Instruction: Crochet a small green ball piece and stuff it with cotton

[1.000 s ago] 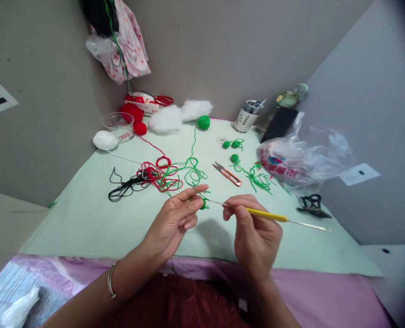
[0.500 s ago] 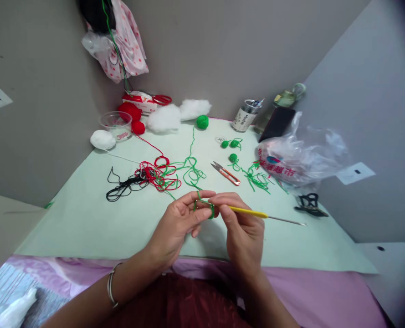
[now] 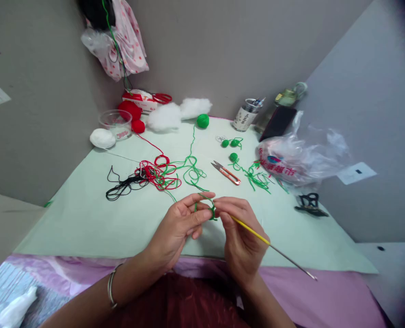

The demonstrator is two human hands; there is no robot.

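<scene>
Right hand (image 3: pixel 241 234) shifted left vs 1 s ago, now close against left hand (image 3: pixel 178 223) at green yarn piece (image 3: pixel 212 213). Yellow-handled hook (image 3: pixel 252 231) steeper than 0.5 s ago: free end swung nearer, now over purple cloth (image 3: pixel 332 298).

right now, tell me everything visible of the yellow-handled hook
The slim hook has a yellow, plastic-looking handle and a thin metallic shaft, its tip seen against purple cloth. It slants down rightward, gripped by the fingers of the right hand, which mostly hide its other end, near green yarn.
</scene>
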